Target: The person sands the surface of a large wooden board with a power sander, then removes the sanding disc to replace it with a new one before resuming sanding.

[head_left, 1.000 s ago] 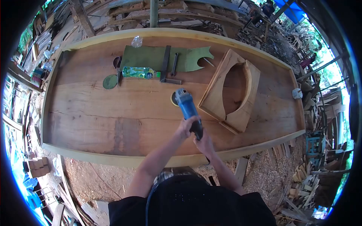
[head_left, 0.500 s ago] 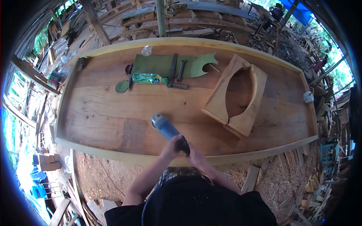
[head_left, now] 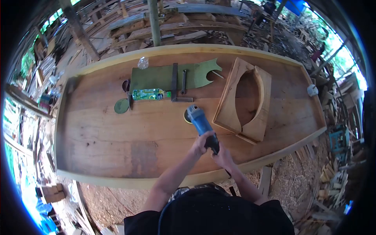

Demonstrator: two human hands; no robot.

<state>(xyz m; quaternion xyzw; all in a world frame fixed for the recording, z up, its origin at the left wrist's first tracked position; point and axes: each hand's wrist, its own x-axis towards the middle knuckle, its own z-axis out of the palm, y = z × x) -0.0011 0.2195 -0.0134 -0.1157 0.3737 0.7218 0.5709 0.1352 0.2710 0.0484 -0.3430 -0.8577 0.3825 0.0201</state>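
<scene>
A blue angle grinder (head_left: pixel 201 123) with a round disc is over the wooden panel (head_left: pixel 98 137), its head pointing away from me. My left hand (head_left: pixel 203 142) is wrapped round its body, and my right hand (head_left: pixel 223 157) closes on the dark rear end. To the right of the grinder lies a wooden frame (head_left: pixel 224 113) with a large oval opening. Farther back are a green sheet (head_left: pixel 152 78), a green-capped bottle (head_left: pixel 150 94), a wrench (head_left: pixel 184 81), a metal square (head_left: pixel 174 80) and a round green disc (head_left: pixel 121 106).
A raised pale rim (head_left: pixel 117 181) runs round the panel. Crumpled clear plastic (head_left: pixel 143 62) lies near the back rim, and a white lump (head_left: pixel 312 90) is on the right rim. Behind stands a post (head_left: pixel 154 23); a person (head_left: pixel 268 8) is far off at the back right.
Both hands have moved to the right with the grinder, closer to the wooden frame. The grinder's disc now shows more at its left side. The camera view has shifted too.
</scene>
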